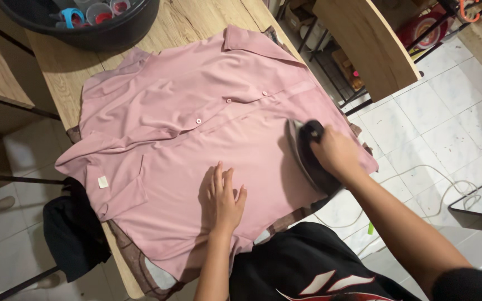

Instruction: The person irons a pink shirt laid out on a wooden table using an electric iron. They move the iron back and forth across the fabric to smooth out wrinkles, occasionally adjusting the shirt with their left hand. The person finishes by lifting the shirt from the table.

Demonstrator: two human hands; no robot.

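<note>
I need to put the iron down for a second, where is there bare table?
Bare wood table shows only between the shirt collar and the black tub. The shirt fills the rest, with the left hand flat on it and the right hand on the iron.

I saw white tiled floor (453,111); wooden table (62,72); dark basin (93,30) at far end; wooden chair (366,42) beside; light dim.

Only a small white square label (103,181) (text unreadable), sewn on the pink shirt (196,111) near its pocket, left of centre.
</note>
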